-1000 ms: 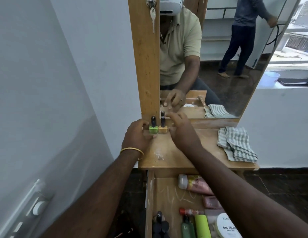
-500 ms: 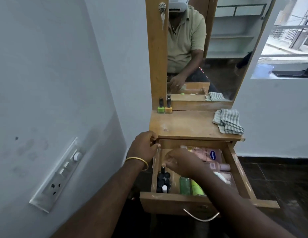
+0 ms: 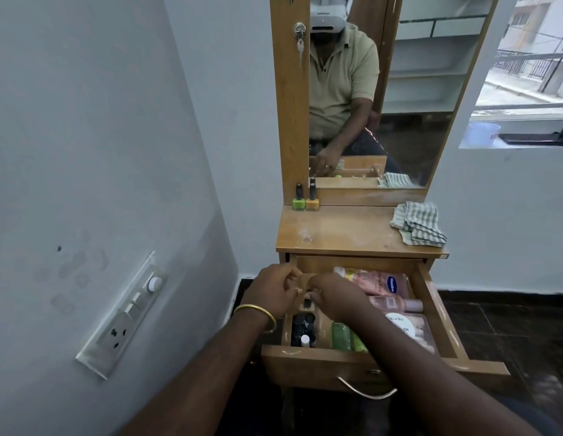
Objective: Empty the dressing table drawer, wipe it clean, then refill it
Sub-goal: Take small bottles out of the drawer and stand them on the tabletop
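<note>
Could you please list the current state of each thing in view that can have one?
drawer: pulled open, still holding bottles
green nail polish: upright on the tabletop, capped
yellow nail polish: upright beside it, capped
checked cloth: crumpled on the tabletop, unused
left hand: fingers curled at the drawer's left side
right hand: pinching a small bottle in the drawer

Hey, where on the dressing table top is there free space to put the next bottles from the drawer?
The wooden table top is bare between the green and yellow nail polish bottles at back left and the checked cloth at right. The open wooden drawer is crowded, with both hands in its back left corner.
</note>
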The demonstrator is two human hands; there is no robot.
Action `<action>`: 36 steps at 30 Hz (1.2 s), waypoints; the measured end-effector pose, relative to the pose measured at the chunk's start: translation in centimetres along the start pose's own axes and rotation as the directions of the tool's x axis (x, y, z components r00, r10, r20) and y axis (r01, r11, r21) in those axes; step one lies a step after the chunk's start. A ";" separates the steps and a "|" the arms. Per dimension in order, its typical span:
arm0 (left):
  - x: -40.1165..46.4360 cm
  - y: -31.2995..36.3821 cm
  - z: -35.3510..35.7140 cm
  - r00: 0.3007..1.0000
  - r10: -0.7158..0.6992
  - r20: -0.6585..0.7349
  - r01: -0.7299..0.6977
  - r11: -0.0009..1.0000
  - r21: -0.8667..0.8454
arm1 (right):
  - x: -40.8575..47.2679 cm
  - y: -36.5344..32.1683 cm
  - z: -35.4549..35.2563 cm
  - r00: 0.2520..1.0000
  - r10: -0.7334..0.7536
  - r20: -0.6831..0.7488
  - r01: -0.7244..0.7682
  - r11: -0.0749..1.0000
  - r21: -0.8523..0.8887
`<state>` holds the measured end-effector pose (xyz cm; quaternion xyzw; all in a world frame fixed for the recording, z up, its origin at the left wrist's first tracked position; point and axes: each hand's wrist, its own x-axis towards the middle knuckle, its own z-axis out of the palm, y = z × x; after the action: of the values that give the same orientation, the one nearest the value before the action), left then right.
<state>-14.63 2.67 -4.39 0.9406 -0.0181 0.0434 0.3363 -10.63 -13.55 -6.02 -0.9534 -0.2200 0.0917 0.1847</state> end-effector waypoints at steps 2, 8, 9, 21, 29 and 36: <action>-0.1 0.0 0.2 1.000 -0.001 0.016 0.001 1.000 0.003 | -0.1 0.3 -1.0 0.999 0.034 -0.024 -0.034 0.999 0.037; 0.3 1.3 0.2 0.998 0.050 0.041 -0.049 0.998 -0.030 | -0.8 -0.7 -5.7 0.988 -0.040 -0.151 0.057 0.992 0.112; 0.5 1.5 0.2 0.997 0.062 0.038 -0.060 0.997 -0.045 | -0.9 -0.9 -6.2 0.983 -0.056 -0.175 0.081 0.987 0.136; 1.4 0.3 -0.8 0.999 0.035 -0.033 -0.040 0.985 -0.171 | -1.4 -1.0 -5.5 0.965 -0.085 -0.249 0.192 0.875 0.444; 1.3 -0.7 -0.5 0.999 0.004 -0.032 -0.011 0.979 -0.202 | -2.3 2.0 0.3 0.987 -0.106 0.122 0.094 0.991 0.101; 1.6 -0.6 -0.3 1.000 0.002 0.000 -0.002 0.981 -0.193 | -1.3 1.5 1.6 0.967 -0.161 0.198 0.162 0.987 0.010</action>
<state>-13.02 3.38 -4.37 0.9035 -0.0233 0.0418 0.4260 -11.59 -14.91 -8.01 -0.9191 -0.3143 0.1700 0.1659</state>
